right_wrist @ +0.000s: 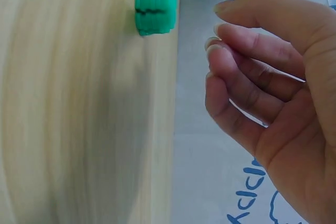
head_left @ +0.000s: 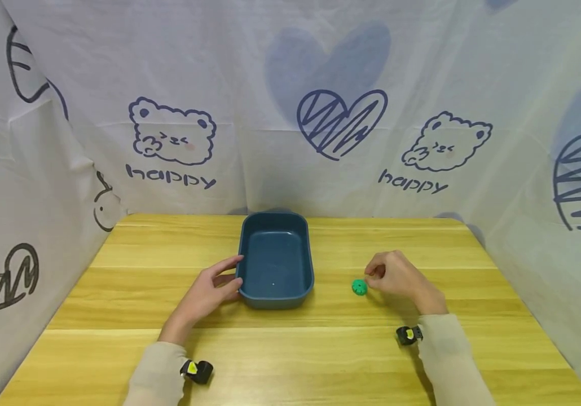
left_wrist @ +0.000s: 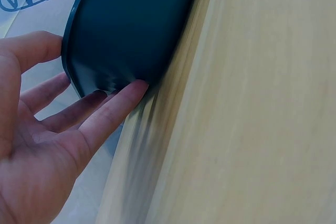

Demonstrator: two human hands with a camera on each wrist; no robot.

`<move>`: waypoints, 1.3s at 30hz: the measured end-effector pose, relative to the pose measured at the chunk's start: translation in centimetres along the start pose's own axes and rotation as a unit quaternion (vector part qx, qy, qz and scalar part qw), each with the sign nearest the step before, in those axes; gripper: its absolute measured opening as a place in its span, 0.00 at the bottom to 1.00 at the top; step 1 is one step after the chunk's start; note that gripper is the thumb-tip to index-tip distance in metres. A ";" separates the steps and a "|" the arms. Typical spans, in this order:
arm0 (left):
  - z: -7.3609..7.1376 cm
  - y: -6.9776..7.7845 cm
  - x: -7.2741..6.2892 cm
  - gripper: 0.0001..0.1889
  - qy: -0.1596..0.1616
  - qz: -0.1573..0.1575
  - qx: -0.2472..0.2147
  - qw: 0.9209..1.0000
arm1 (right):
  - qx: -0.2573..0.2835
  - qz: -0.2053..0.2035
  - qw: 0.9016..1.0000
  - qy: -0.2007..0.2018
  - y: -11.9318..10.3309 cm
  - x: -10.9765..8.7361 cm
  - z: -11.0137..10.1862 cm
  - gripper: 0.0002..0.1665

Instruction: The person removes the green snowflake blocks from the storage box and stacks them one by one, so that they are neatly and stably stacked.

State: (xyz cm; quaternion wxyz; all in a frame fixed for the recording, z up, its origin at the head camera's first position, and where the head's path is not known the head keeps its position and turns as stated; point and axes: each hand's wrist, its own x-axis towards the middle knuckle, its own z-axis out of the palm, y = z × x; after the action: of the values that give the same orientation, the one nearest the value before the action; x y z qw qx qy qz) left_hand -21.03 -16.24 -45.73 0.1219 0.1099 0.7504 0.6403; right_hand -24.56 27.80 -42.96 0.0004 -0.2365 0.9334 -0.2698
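Note:
A dark blue rectangular tub (head_left: pixel 272 299) with rounded corners stands on the wooden table. My left hand (head_left: pixel 211 293) is at its left side, with fingertips touching the outer wall near the rim. In the left wrist view, straight fingers of the left hand (left_wrist: pixel 58 124) rest against the outside of the tub (left_wrist: pixel 126 30). A small green round piece with a notched edge (head_left: pixel 359 287) lies on the table, right of the tub. Beside it is my right hand (head_left: pixel 399 277), its fingers loosely bent. The right wrist view shows a gap between these fingers and the green piece (right_wrist: pixel 155 6).
The wooden table (head_left: pixel 321 361) ends at a white cloth backdrop (head_left: pixel 265 163) printed with hearts and bears. More cloth hangs along both sides. A small black camera is on each wrist. No object appears inside the tub.

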 end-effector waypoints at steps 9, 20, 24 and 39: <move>0.2 -0.2 -0.1 0.31 -0.003 0.000 -0.002 1.000 | 0.013 -0.023 1.000 -0.014 0.2 -0.8 -0.6 0.03; 0.3 -0.1 -0.1 0.31 -0.002 0.003 0.005 1.000 | 0.050 -0.009 0.994 -0.095 0.3 -5.4 -2.3 0.10; 0.2 -0.1 -0.1 0.31 -0.001 0.004 0.008 1.000 | 0.082 -0.004 0.986 -0.145 0.6 -7.0 -2.8 0.12; 0.1 0.1 0.1 0.31 0.001 0.002 0.009 1.000 | 0.079 0.004 0.976 -0.204 1.4 -9.2 -2.0 0.16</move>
State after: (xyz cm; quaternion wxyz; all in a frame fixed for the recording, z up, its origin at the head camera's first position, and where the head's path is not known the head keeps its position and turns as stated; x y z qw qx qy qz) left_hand -21.07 -16.16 -45.66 0.1192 0.1122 0.7561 0.6336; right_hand -17.31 33.90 -43.08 0.2109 -0.2821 0.8904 -0.2884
